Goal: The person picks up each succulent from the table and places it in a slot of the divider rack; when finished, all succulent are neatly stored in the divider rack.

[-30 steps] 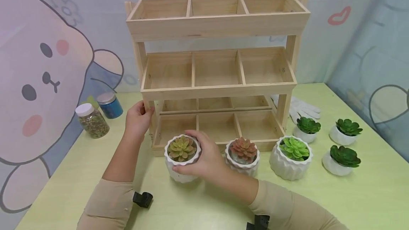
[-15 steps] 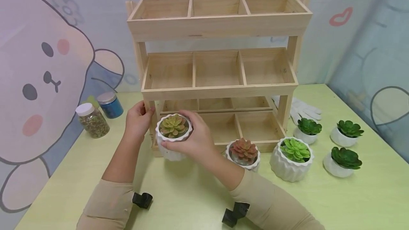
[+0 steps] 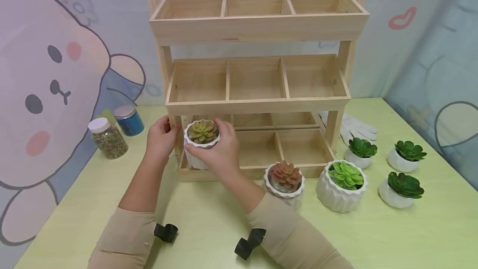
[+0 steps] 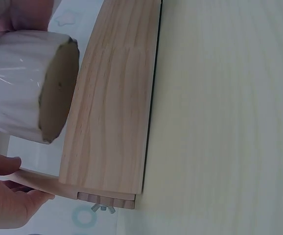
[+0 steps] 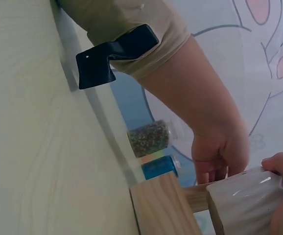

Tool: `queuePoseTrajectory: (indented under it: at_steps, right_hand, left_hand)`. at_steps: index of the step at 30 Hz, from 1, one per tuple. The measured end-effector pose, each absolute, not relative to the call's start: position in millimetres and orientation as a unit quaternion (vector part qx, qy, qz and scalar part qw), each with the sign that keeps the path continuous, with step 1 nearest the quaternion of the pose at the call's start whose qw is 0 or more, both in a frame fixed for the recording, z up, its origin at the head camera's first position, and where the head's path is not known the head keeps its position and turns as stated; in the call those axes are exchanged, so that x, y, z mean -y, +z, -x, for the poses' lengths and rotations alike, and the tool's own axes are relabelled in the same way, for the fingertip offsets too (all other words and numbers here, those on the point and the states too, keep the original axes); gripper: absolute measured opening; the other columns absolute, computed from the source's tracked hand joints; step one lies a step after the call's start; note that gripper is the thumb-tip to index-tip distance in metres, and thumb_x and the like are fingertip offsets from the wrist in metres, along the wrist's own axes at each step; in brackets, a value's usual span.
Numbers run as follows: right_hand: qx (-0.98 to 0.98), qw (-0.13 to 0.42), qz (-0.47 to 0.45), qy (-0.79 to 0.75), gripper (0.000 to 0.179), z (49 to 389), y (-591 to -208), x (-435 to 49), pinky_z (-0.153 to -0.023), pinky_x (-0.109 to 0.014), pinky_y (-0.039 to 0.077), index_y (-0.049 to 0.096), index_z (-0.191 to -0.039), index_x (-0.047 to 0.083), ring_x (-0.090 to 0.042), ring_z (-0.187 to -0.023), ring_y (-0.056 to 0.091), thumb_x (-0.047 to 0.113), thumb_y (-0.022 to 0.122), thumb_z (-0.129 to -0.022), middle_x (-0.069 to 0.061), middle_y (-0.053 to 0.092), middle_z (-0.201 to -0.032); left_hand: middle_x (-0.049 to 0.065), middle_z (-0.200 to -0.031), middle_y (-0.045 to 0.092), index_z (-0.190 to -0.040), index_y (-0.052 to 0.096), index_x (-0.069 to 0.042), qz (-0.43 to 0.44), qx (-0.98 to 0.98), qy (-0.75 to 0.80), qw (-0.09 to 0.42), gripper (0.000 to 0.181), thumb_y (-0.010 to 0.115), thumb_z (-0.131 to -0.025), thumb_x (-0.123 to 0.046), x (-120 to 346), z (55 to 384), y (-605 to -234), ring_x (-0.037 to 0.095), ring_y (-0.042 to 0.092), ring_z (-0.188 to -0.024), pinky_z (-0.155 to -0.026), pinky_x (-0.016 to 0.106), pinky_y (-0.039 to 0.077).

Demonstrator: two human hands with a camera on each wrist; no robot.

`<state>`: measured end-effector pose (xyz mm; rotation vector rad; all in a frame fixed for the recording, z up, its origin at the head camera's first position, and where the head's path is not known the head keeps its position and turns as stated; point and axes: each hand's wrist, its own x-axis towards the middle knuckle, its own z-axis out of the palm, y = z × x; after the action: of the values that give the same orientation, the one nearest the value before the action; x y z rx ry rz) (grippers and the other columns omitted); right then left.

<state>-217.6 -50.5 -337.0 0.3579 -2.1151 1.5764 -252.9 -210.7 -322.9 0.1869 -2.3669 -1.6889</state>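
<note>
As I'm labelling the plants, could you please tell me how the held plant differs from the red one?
The held plant is yellowish green; the red plant, brownish red. The right hand grips the held plant's pot, while the red plant's pot stands on the table. Both pots are white and wavy-rimmed.

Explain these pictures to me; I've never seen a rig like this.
No machine here: a person works bare-handed. The wide view comes from a head camera; the others from wrist cameras, probably the black pieces.

The left hand grips a post of the wooden shelf. The right hand holds a white pot with a yellowish succulent at the left end of the lowest front tray.

On the table are five more potted succulents, two jars and a white glove.
</note>
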Motion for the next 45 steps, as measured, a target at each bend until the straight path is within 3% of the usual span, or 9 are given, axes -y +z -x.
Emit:
queuePoseTrajectory:
  at_steps: [8,16,30,45]
  right_hand:
    - [0.774,0.258,-0.092,0.571,0.085,226,-348,60,-0.090,-0.040,0.046,0.051,-0.128,0.004,-0.025,-0.108,0.051,0.030,0.091,-0.056,-0.011,0.052,-0.120]
    - [0.800,0.232,-0.063,0.549,0.088,234,-362,62,-0.089,-0.040,0.048,0.049,-0.130,0.003,-0.026,-0.109,0.051,0.034,0.089,-0.058,-0.012,0.051,-0.122]
    - [0.832,0.201,-0.093,0.509,0.088,245,-372,63,-0.093,-0.040,0.044,0.049,-0.129,-0.001,-0.028,-0.112,0.049,0.036,0.089,-0.059,-0.015,0.051,-0.123]
    - [0.862,0.158,-0.116,0.467,0.098,245,-371,62,-0.099,-0.038,0.041,0.039,-0.135,-0.004,-0.029,-0.117,0.044,0.036,0.089,-0.060,-0.018,0.044,-0.128]
  left_hand:
    - [0.020,-0.134,0.048,-0.140,0.041,-0.003,-0.068,0.810,-0.572,0.108,0.045,0.050,-0.097,-0.012,211,251,-321,0.033,0.049,-0.120,-0.097,0.048,0.041]
    - [0.021,-0.133,0.049,-0.139,0.042,-0.001,-0.056,0.804,-0.580,0.115,0.044,0.050,-0.097,-0.010,208,250,-321,0.033,0.050,-0.119,-0.097,0.046,0.041]
    - [0.022,-0.136,0.046,-0.140,0.039,0.000,-0.052,0.799,-0.588,0.113,0.045,0.050,-0.097,-0.007,208,250,-322,0.034,0.046,-0.123,-0.099,0.047,0.038]
    - [0.021,-0.138,0.045,-0.142,0.038,-0.002,-0.056,0.804,-0.581,0.111,0.047,0.050,-0.097,-0.007,208,250,-321,0.034,0.045,-0.124,-0.099,0.048,0.037]
